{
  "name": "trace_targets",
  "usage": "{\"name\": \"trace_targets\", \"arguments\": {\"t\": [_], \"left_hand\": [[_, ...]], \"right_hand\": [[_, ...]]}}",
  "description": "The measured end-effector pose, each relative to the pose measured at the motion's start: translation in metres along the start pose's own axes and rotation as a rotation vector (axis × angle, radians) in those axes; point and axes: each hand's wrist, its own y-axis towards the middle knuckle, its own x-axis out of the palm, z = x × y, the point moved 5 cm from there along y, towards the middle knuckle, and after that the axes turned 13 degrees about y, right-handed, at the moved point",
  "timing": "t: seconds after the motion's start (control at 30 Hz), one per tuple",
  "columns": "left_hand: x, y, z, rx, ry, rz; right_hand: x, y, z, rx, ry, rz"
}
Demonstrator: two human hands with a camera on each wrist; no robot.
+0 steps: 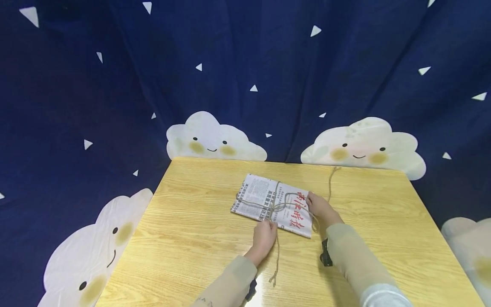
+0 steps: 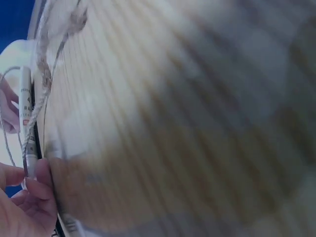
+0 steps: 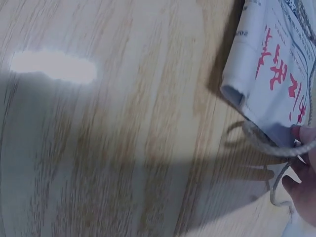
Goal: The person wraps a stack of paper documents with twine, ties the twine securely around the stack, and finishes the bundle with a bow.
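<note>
A folded newspaper with large red characters lies at an angle on the table, twine crossing over it lengthwise and crosswise. My left hand pinches its near edge, where the cross strand of twine runs over. In the left wrist view the thumb and fingers close on the end of the newspaper's folded side. At the right edge, my right hand grips a corner. The right wrist view has the thumb on the printed face and a loop of twine passing by the fingers.
One loose twine end trails toward the front of the wooden table; another reaches the back edge. Behind the table hangs a dark blue curtain with clouds and white triangles.
</note>
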Motion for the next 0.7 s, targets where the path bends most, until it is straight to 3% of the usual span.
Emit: {"name": "trace_targets", "arguments": {"t": [0.07, 0.2, 0.5, 0.7], "left_hand": [[0.001, 0.002, -0.003, -0.032, -0.008, 0.014], [-0.001, 0.005, -0.005, -0.052, 0.017, 0.020], [-0.011, 0.020, -0.010, -0.049, 0.084, -0.026], [-0.021, 0.034, -0.018, -0.042, 0.184, 0.030]], "right_hand": [[-0.002, -0.006, -0.013, 0.062, 0.004, -0.021], [-0.001, -0.008, -0.015, 0.095, -0.024, -0.021], [0.003, -0.014, -0.020, 0.059, -0.234, 0.104], [0.012, -0.030, -0.031, 0.072, -0.359, 0.152]]}}
